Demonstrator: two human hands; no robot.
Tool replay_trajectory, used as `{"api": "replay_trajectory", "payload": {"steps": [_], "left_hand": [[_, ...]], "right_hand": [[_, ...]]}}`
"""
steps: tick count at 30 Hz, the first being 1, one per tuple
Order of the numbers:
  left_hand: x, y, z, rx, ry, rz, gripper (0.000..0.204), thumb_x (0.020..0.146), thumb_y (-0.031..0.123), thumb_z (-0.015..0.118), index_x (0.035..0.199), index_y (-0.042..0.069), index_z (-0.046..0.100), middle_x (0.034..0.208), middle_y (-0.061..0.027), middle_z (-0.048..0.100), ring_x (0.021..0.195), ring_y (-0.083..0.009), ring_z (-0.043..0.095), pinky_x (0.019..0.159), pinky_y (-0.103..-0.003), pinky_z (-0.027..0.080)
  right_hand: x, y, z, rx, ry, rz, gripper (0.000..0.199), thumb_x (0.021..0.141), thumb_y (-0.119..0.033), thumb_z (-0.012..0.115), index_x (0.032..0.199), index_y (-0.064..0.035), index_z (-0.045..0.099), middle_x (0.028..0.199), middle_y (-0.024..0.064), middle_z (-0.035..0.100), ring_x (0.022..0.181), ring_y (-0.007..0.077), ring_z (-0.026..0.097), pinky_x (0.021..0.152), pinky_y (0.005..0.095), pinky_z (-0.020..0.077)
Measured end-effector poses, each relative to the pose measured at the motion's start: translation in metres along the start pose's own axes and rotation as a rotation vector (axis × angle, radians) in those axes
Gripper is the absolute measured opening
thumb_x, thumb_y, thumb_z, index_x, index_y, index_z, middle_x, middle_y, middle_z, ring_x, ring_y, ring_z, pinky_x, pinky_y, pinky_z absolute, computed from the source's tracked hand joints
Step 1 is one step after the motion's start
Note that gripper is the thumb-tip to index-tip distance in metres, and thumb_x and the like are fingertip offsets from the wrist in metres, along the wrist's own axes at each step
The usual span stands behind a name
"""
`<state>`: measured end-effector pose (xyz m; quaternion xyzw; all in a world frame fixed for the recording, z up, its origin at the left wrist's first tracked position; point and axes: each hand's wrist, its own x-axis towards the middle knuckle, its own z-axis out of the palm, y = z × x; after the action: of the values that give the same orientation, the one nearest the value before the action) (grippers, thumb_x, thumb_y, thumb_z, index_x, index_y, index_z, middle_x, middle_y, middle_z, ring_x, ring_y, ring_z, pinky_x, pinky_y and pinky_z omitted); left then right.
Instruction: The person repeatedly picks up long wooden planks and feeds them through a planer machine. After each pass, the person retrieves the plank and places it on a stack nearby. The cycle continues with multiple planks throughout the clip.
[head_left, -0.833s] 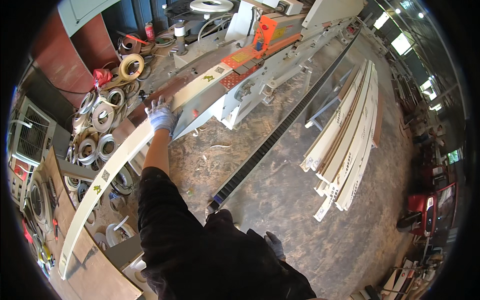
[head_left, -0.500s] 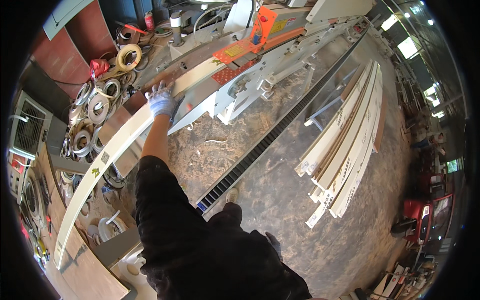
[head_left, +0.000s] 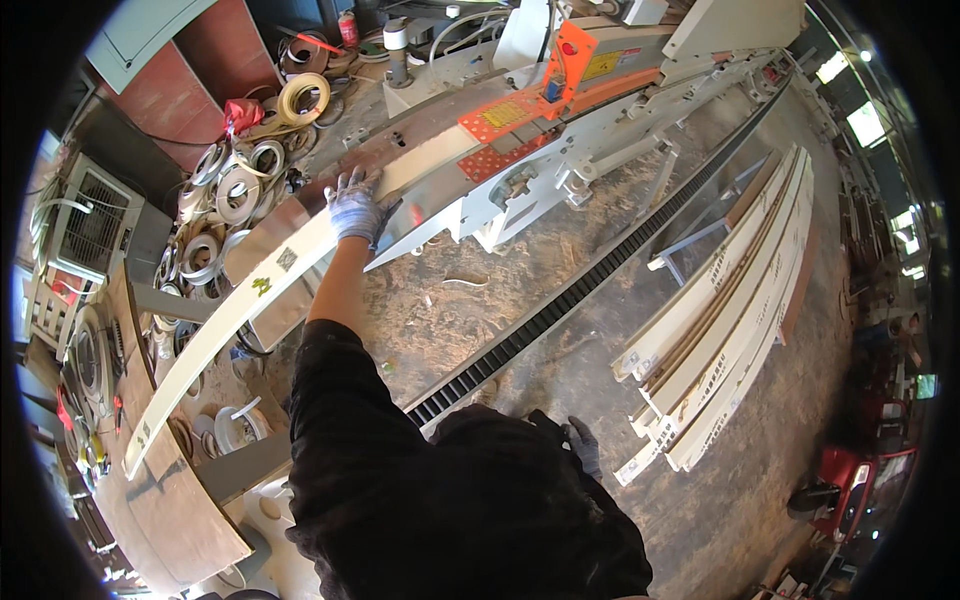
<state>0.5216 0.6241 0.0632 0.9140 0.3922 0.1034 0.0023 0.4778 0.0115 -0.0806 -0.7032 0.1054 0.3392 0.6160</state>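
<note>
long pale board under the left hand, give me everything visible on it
The board is a long, narrow, cream-coloured panel, looking like laminated sheet stock, with a few small dark and yellow stickers on its face. It lies flat, running from lower left up into the edge-banding machine, and seems bowed only by the lens. The gloved left hand presses flat on its top near the machine's infeed. Its far end is hidden inside the machine.

Stack of long white panels [head_left: 735, 300] on my right, lying on dusty floor, well apart from machine. Black toothed track [head_left: 590, 280] runs diagonally across floor [head_left: 560, 400] between machine and stack. Rolls of edge tape [head_left: 235, 190] heaped at my left; one tan roll [head_left: 303, 97] farther back beside red rag [head_left: 243, 112]. Grey fan unit [head_left: 90, 225] at far left. Red cart [head_left: 855, 480] at lower right.
</note>
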Motion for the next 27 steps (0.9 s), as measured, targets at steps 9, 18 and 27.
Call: {"api": "replay_trajectory", "payload": {"steps": [9, 18, 27], "left_hand": [[0.001, 0.004, -0.006, -0.020, -0.023, -0.018, 0.065, 0.081, 0.060, 0.062, 0.133, 0.022, 0.057, 0.146, -0.0062, 0.046, 0.136, -0.0272, 0.039, 0.114, -0.051, 0.026], [0.003, 0.006, -0.005, -0.035, -0.028, -0.049, 0.067, 0.079, 0.060, 0.063, 0.135, 0.023, 0.056, 0.145, -0.0058, 0.046, 0.136, -0.0269, 0.039, 0.114, -0.051, 0.026], [0.001, 0.010, -0.012, -0.005, -0.040, -0.052, 0.068, 0.079, 0.061, 0.062, 0.135, 0.022, 0.056, 0.147, -0.0058, 0.045, 0.135, -0.0270, 0.040, 0.113, -0.046, 0.029]], "right_hand": [[0.047, -0.044, -0.001, -0.268, -0.111, -0.043, 0.041, 0.096, -0.019, 0.061, 0.129, 0.0040, 0.055, 0.122, 0.0136, 0.063, 0.112, 0.0183, 0.057, 0.097, 0.0301, 0.0446], [0.059, -0.046, -0.011, -0.336, -0.156, -0.063, 0.043, 0.096, -0.024, 0.059, 0.130, 0.0030, 0.055, 0.124, 0.0163, 0.062, 0.116, 0.0215, 0.056, 0.101, 0.0320, 0.0429], [0.059, -0.032, -0.017, -0.312, -0.150, -0.027, 0.045, 0.096, -0.026, 0.060, 0.129, 0.0033, 0.055, 0.124, 0.0167, 0.062, 0.115, 0.0224, 0.057, 0.100, 0.0323, 0.0437]]}}
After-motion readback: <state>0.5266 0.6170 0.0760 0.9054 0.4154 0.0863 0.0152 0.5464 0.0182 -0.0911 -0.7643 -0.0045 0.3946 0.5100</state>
